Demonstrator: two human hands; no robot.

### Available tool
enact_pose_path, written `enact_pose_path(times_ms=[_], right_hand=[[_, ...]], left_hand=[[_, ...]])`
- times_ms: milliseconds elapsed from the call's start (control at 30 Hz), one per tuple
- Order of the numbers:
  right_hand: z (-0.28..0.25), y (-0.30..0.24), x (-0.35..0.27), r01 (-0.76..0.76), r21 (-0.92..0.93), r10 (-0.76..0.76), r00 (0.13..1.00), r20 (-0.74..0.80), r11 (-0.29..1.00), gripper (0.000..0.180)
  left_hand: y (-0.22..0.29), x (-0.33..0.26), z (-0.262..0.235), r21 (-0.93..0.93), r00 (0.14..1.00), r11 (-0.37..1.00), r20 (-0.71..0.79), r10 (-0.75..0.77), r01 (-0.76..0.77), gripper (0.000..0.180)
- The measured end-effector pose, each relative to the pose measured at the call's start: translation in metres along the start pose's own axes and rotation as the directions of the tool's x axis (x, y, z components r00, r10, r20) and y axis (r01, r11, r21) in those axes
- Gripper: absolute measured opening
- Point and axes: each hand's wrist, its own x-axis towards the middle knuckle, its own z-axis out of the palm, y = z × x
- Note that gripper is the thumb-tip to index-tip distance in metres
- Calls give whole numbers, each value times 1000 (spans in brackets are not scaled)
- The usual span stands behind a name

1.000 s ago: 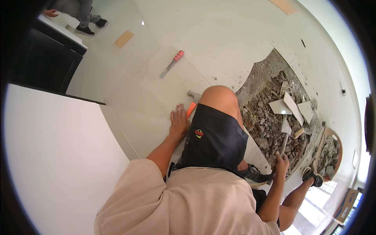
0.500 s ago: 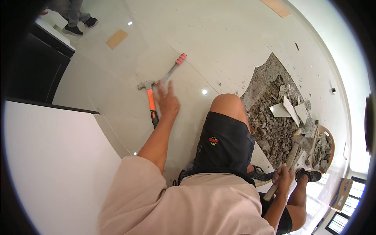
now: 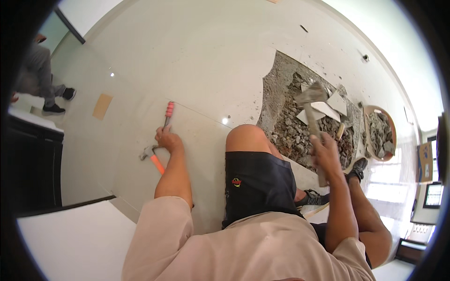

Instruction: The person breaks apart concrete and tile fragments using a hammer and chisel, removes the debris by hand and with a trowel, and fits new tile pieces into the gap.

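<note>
In my left hand (image 3: 168, 139) is the metal shaft of a chisel (image 3: 169, 109); its red ribbed grip points away from me, and my fingers hide its other end. Just beside that hand a claw hammer (image 3: 157, 164) with an orange handle lies on the floor, partly covered by my forearm. My right hand (image 3: 324, 152) is closed round the wooden handle of a club hammer (image 3: 310, 112). Its dusty head is raised over a broken-out patch of floor (image 3: 286, 136), where grey rubble and several pale tile pieces (image 3: 335, 104) lie.
A basin (image 3: 393, 136) of rubble stands right of the patch. A tan rectangular piece (image 3: 102, 107) lies on the glossy tiles at left, near a person's shoes (image 3: 54, 109). White and black cabinets (image 3: 35, 164) border the left. A cardboard box (image 3: 425, 161) is at far right.
My left hand has gone from reaching near the claw hammer to gripping the chisel. My right hand has lifted the club hammer up over the rubble. The view has turned to the right.
</note>
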Motion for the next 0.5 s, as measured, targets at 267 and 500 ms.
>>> enact_pose_path(times_ms=[267, 500], right_hand=[[100, 39, 62, 166, -116, -172, 984, -43, 979, 39], [145, 48, 129, 242, -344, -235, 970, 64, 907, 39]], left_hand=[[10, -40, -26, 376, 960, 884, -147, -238, 277, 58], [25, -34, -20, 441, 945, 837, -101, -311, 323, 63]])
